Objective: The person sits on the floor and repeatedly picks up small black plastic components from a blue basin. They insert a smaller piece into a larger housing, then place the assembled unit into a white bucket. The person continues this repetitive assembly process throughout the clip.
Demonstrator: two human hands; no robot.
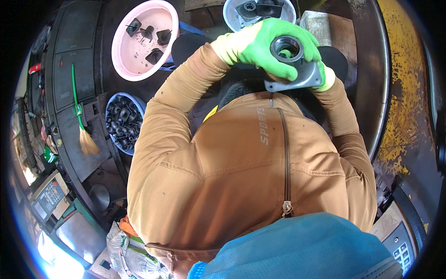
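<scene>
A black flanged part (304, 74), its round collar turned up toward the camera, is held off any surface in front of a worker's chest, above the lap. The gloved left hand (265, 44) is curled about the collar, its fingers partly closed to the collar's width, thumb across the near side and fingers round the far side. The right hand (324, 80) shows only at the flange's right edge; most of its fingers are hidden, and how far they are closed cannot be told.

The grip looks like the weak point: should the left fingers relax on the smooth collar, the part could slide through the gloves and drop. The flange's near edge sits close to the tan jacket (232, 153), and a corner might snag the cloth if the part is tipped that way.

Beyond the left forearm, a pink basin (134, 51) holds four dark pieces, one by its upper left rim, others toward its right side. Below it, a blue tub (141, 106) is heaped with dark pieces nearly to the rim; if knocked, some could spill. A light-blue basin (231, 23) beyond the hands holds more. A green-handled broom (78, 110) stands at far left.
</scene>
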